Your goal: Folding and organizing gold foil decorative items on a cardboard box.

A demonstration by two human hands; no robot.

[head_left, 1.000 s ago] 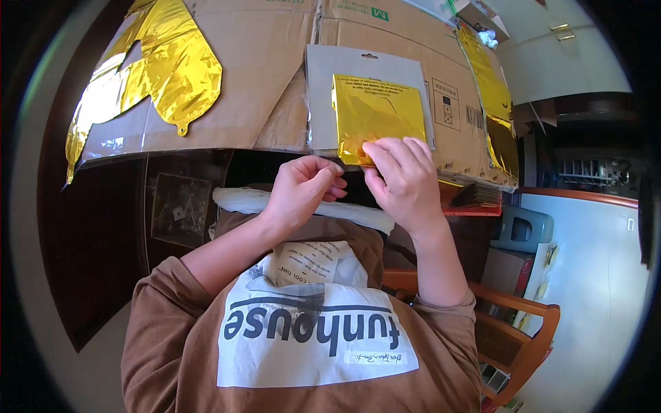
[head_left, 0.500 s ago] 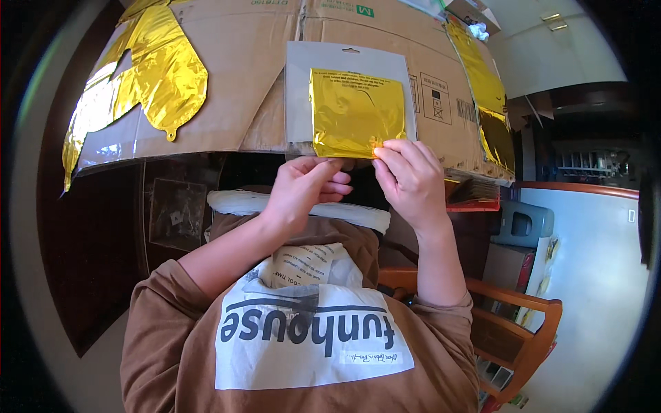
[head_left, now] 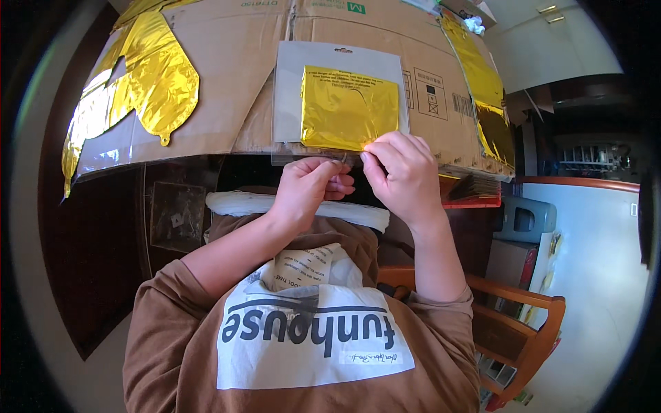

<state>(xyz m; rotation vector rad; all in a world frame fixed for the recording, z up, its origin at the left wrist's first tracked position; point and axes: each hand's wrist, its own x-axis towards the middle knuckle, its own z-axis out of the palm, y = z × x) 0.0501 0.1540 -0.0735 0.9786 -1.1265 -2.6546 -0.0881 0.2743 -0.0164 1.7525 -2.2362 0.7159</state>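
Observation:
A folded gold foil balloon [head_left: 350,110], under clear film with small print, lies on a flat grey-white bag [head_left: 286,89] with a hang hole at its top. My right hand [head_left: 405,168] pinches the balloon's lower right corner between thumb and fingers. Just below the balloon's near edge is my left hand [head_left: 310,186], thumb pressed against a curled index finger. Whatever sits in that pinch is too small to make out. The bag's near end reaches the edge of the cardboard [head_left: 255,41] that covers the table.
A large flattened gold foil balloon [head_left: 162,82] drapes over the cardboard's left side. More gold foil [head_left: 478,76] runs along the right edge. A wooden chair [head_left: 523,337] stands at my right, near a grey-blue plastic stool [head_left: 527,220]. Beneath the table is a dark box [head_left: 177,215].
My right hand has shifted slightly left along the balloon's near edge, its fingertips closing in over the corner. The left hand has moved slightly right. The view has shifted a little.

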